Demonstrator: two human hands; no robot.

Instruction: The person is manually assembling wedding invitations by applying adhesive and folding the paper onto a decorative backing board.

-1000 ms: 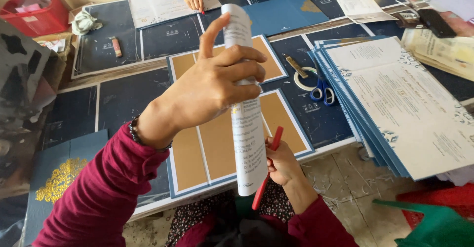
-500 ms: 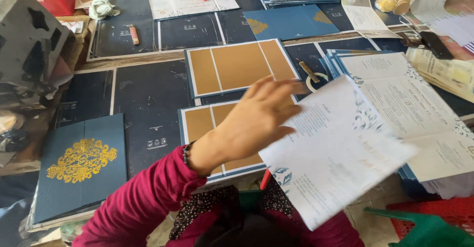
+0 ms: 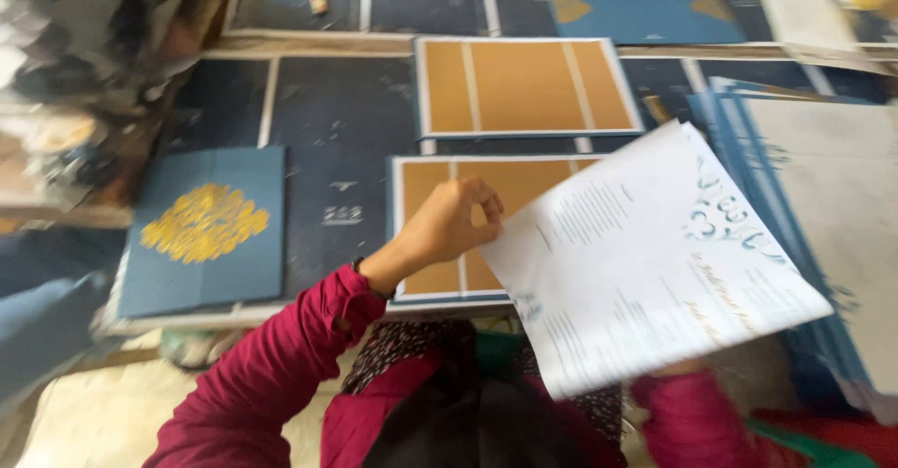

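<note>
The left hand pinches the left edge of a white printed sheet, thumb and fingers closed on the paper. The sheet lies spread and tilted at the 4 o'clock position from that hand, above the front edge of the surface and partly over a blue folder with tan panels. The sheet appears light, thin and flexible; it is likely to sag or crease if held at one point, so support at two opposite edges is advisable. The left forearm, in a maroon sleeve, extends from 7 o'clock with the wrist bent slightly. The right hand is hidden under the sheet near 5 o'clock; its grip cannot be determined.
</note>
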